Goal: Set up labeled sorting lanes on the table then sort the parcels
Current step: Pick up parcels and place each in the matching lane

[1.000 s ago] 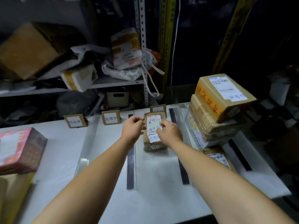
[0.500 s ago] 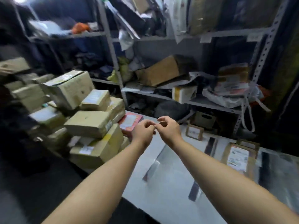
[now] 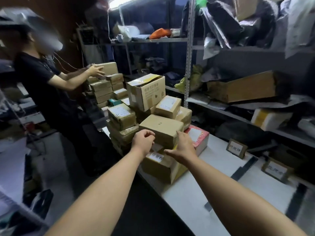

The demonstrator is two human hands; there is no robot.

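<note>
1. Our left hand [image 3: 144, 140] hovers loosely curled, holding nothing, before the cardboard parcel marked "2" [image 3: 160, 127].
2. Our right hand [image 3: 183, 147], fingers spread, is at its right corner.
3. The parcel tops a stack on the white surface [image 3: 196, 198].

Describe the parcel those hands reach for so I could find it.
On the white table, look at the parcel pile at its left end. Beside the pink-red box lies a flat brown cardboard box; only it has a handwritten 2 on top.

Dim storeroom – grey metal shelving [image 3: 188, 68] cluttered; ceiling tube light [image 3: 119, 1] lit.
</note>
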